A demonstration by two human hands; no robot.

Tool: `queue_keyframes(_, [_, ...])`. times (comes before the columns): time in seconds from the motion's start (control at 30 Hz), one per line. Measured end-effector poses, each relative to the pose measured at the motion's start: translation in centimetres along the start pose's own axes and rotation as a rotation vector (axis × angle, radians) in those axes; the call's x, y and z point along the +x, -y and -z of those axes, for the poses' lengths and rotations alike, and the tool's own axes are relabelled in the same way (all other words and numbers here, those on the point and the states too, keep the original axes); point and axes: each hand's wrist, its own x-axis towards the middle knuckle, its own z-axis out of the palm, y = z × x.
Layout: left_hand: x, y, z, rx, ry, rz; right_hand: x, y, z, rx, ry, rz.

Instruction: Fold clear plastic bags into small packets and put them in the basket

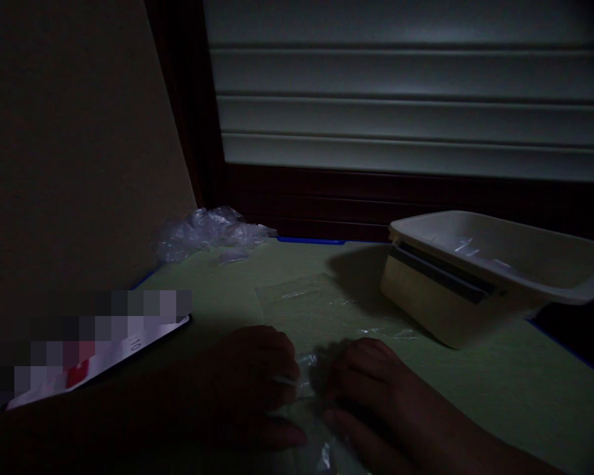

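Observation:
In the dim light my left hand (262, 379) is low in the middle, its fingers curled on one side of a clear plastic bag (307, 369). My right hand (376, 386) pinches the other side of it, fingers bent and close to the table. The bag is thin and shiny, and its near part runs down out of the picture between my hands. Just beyond my fingers another clear plastic bag (297, 290) lies flat on the green tabletop (499, 382).
A cream plastic tub (420, 297) with clear plastic inside stands at the right. Crumpled clear plastic (212, 231) is heaped at the back left. A flat device with a lit, partly blurred screen (123, 346) lies left. Behind the table are a slatted shutter (400, 119) and a wall (69, 145).

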Motion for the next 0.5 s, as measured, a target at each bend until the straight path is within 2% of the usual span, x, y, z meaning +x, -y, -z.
queue_keyframes(0.13, [0.0, 0.0, -0.1, -0.029, -0.048, -0.075, 0.1, 0.0, -0.3, 0.031, -0.043, -0.059])
queue_keyframes(0.3, [-0.2, -0.3, 0.1, 0.077, 0.07, -0.077, 0.3, -0.3, -1.2, 0.041, -0.153, -0.101])
queue_keyframes(0.5, [0.0, -0.6, 0.8, 0.11, 0.03, -0.085, 0.7, -0.2, -1.8, 0.0, -0.231, -0.283])
